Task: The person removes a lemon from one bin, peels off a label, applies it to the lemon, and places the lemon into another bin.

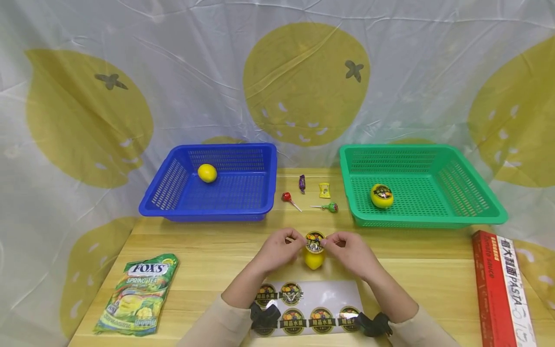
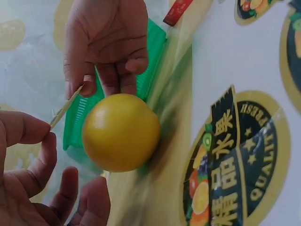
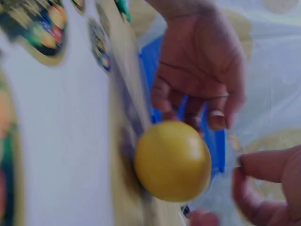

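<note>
While both forearms reach in from six o'clock, the left hand (image 1: 279, 248) and the right hand (image 1: 349, 250) meet over the middle of the wooden table (image 1: 208, 241), each pinching an edge of a round, glossy sticker (image 1: 315, 241) between thumb and forefinger. The sticker is held stretched, just above a smooth yellow lemon (image 1: 314, 260) that rests on the table between the wrists; whether it touches the fruit cannot be told. In the left wrist view the sticker shows only as a thin edge between the two thumbs.

At six o'clock from the lemon lies a shiny white sticker sheet (image 1: 329, 294) with more round labels. A blue basket (image 1: 225, 185) of perforated plastic at eleven o'clock holds a plain lemon (image 1: 207, 173); a green basket (image 1: 416, 185) at one o'clock holds a labelled lemon (image 1: 381, 195). Wrapped candies (image 1: 310, 195) lie between the baskets at twelve o'clock.
</note>
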A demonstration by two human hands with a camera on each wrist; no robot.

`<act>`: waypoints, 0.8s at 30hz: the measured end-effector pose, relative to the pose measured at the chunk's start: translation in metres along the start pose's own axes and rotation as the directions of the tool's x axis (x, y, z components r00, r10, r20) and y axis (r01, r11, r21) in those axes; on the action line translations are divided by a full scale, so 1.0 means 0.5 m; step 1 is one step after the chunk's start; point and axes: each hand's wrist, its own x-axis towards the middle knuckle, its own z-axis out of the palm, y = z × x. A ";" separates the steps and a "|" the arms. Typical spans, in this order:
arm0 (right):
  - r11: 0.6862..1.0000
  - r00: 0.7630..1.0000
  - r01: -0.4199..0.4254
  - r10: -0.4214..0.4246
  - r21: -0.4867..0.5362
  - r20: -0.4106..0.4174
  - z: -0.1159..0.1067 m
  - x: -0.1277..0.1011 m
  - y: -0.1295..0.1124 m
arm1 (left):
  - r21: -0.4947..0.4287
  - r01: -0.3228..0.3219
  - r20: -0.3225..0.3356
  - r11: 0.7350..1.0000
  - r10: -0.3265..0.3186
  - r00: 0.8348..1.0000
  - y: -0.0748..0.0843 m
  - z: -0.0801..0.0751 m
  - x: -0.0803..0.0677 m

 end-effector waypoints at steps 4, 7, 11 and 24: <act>0.999 0.998 -0.041 0.041 -0.007 0.048 0.003 0.013 0.004 | -0.009 0.050 0.002 0.999 -0.050 0.999 -0.008 0.001 0.014; 0.997 0.995 -0.074 0.072 0.014 0.076 0.007 0.016 0.007 | -0.023 0.065 0.008 0.998 -0.065 0.998 -0.013 0.002 0.017; 0.992 0.989 -0.106 0.099 0.061 0.109 0.008 0.016 0.008 | -0.038 0.074 0.014 0.997 -0.074 0.997 -0.015 0.005 0.020; 0.967 0.980 -0.149 0.116 0.206 0.162 0.015 0.020 0.021 | -0.166 0.111 0.062 0.980 -0.102 0.993 -0.018 0.015 0.025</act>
